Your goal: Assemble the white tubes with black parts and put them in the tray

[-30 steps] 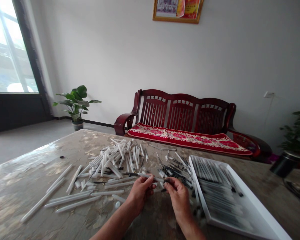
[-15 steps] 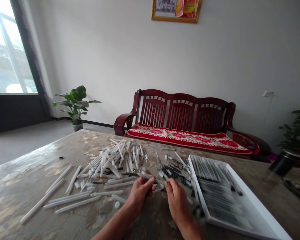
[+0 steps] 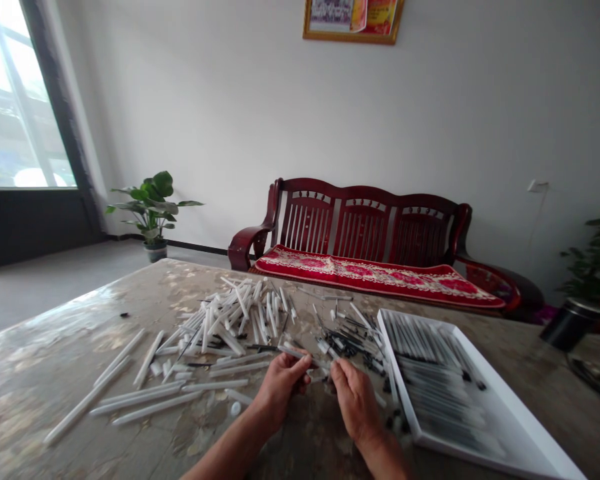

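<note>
My left hand (image 3: pixel 286 381) pinches a slim whitish pen barrel (image 3: pixel 294 351) between thumb and fingers. Close by on the right, my right hand (image 3: pixel 351 393) has its fingertips closed at the other end of the pen parts; what exactly lies in them is blurred. Beyond and left of my left hand spreads a pile of white pen barrels (image 3: pixel 224 319), with several longer ones lying loose. Dark-tipped pen pieces (image 3: pixel 353 339) lie scattered just past my right hand. A small round white cap (image 3: pixel 236 409) rests near my left wrist.
A white shallow box (image 3: pixel 510 407) holding rows of clear, dark-tipped pens (image 3: pixel 433 393) stands right of my right hand. Farther right is a black cylindrical container (image 3: pixel 573 325). Past the patterned table (image 3: pixel 145 460) stands a dark red wooden bench (image 3: pixel 360 230).
Both hands stay pinched at nearly the same place, with only slight finger movement. The view has shifted a tiny bit; the piles and box look the same.
</note>
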`<state>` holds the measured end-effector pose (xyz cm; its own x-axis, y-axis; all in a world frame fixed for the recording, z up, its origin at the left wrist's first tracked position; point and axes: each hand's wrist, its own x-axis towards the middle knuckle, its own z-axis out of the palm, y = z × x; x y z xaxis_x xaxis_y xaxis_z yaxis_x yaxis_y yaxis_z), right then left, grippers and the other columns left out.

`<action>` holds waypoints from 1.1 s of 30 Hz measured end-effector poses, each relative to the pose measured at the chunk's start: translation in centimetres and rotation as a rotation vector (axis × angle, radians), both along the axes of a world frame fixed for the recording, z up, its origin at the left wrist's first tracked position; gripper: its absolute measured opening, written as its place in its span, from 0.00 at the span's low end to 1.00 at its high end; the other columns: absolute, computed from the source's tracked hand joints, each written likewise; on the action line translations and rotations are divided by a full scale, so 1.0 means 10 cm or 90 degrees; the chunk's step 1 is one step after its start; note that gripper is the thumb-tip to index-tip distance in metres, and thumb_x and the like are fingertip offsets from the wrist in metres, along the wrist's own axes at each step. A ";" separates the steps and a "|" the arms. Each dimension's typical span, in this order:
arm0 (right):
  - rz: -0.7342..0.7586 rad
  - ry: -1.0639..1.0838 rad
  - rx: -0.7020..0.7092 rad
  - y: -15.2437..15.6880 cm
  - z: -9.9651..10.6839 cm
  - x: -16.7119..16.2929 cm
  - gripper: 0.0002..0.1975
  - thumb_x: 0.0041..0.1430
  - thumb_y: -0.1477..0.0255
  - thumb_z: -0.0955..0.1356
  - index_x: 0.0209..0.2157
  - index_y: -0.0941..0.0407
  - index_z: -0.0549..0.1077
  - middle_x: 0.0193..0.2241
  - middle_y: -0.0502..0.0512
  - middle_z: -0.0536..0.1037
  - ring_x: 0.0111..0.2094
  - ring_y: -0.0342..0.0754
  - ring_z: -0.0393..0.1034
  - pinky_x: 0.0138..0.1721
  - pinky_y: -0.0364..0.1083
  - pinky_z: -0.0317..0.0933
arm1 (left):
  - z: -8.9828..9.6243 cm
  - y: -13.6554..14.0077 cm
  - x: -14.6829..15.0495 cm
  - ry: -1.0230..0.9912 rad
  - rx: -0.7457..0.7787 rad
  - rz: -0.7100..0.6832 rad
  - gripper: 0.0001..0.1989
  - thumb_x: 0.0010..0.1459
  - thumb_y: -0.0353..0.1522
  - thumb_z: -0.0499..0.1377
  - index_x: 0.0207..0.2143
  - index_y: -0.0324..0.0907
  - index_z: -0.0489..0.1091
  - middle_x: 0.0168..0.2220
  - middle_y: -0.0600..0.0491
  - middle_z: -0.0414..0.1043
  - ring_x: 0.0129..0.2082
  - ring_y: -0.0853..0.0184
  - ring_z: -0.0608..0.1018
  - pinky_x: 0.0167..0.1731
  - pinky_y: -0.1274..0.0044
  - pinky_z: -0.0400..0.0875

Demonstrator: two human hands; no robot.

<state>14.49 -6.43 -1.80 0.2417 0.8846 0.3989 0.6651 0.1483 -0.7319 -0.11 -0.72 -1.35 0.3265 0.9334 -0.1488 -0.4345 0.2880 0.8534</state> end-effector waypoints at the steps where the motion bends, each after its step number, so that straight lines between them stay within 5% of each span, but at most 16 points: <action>1: 0.001 0.013 -0.013 0.00 -0.01 0.01 0.23 0.67 0.57 0.57 0.22 0.53 0.67 0.17 0.49 0.71 0.20 0.45 0.66 0.23 0.42 0.53 | 0.00 0.00 0.01 0.003 0.002 -0.002 0.25 0.32 0.44 0.74 0.26 0.38 0.71 0.22 0.56 0.74 0.16 0.77 0.66 0.16 0.83 0.55; 9: -0.007 -0.020 0.022 0.01 0.01 0.02 0.17 0.65 0.59 0.59 0.30 0.53 0.71 0.25 0.51 0.78 0.27 0.47 0.72 0.28 0.42 0.58 | 0.00 0.01 0.00 0.013 -0.002 0.018 0.26 0.31 0.45 0.74 0.27 0.38 0.70 0.21 0.56 0.74 0.15 0.77 0.65 0.15 0.83 0.55; 14: -0.030 -0.053 -0.015 0.02 -0.01 0.04 0.24 0.67 0.57 0.55 0.22 0.53 0.67 0.17 0.50 0.73 0.20 0.46 0.68 0.23 0.43 0.52 | -0.02 0.01 0.01 0.021 -0.001 0.011 0.26 0.31 0.45 0.74 0.27 0.38 0.70 0.22 0.55 0.75 0.15 0.77 0.65 0.15 0.83 0.55; 19: -0.001 -0.063 0.019 0.01 0.02 0.03 0.18 0.67 0.60 0.58 0.30 0.53 0.70 0.24 0.51 0.77 0.26 0.46 0.71 0.27 0.41 0.56 | -0.03 0.02 0.01 0.021 0.001 0.022 0.26 0.32 0.46 0.74 0.27 0.38 0.70 0.22 0.55 0.75 0.15 0.78 0.65 0.15 0.83 0.55; 24: -0.033 -0.067 -0.002 0.01 0.00 0.02 0.24 0.68 0.58 0.55 0.22 0.53 0.67 0.17 0.50 0.72 0.20 0.45 0.67 0.22 0.42 0.51 | -0.05 0.01 0.01 0.028 0.012 0.010 0.25 0.34 0.46 0.73 0.27 0.38 0.71 0.22 0.55 0.75 0.15 0.78 0.65 0.15 0.83 0.55; 29: -0.011 -0.073 0.008 0.01 0.00 0.01 0.19 0.67 0.58 0.57 0.29 0.53 0.70 0.23 0.50 0.76 0.25 0.46 0.71 0.26 0.42 0.54 | -0.03 0.00 0.01 0.035 0.016 0.013 0.25 0.34 0.47 0.73 0.26 0.39 0.70 0.20 0.56 0.73 0.15 0.78 0.64 0.15 0.83 0.55; 33: -0.033 -0.088 -0.019 0.02 -0.02 0.01 0.24 0.67 0.57 0.55 0.23 0.53 0.67 0.17 0.50 0.72 0.20 0.46 0.67 0.23 0.43 0.51 | -0.02 0.00 0.01 0.052 0.027 0.007 0.25 0.33 0.48 0.73 0.25 0.39 0.70 0.19 0.56 0.73 0.15 0.77 0.64 0.15 0.83 0.55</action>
<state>14.64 -6.22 -1.96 0.2324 0.8841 0.4054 0.7657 0.0907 -0.6367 -0.05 -0.76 -1.59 0.3045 0.9429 -0.1350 -0.3657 0.2466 0.8975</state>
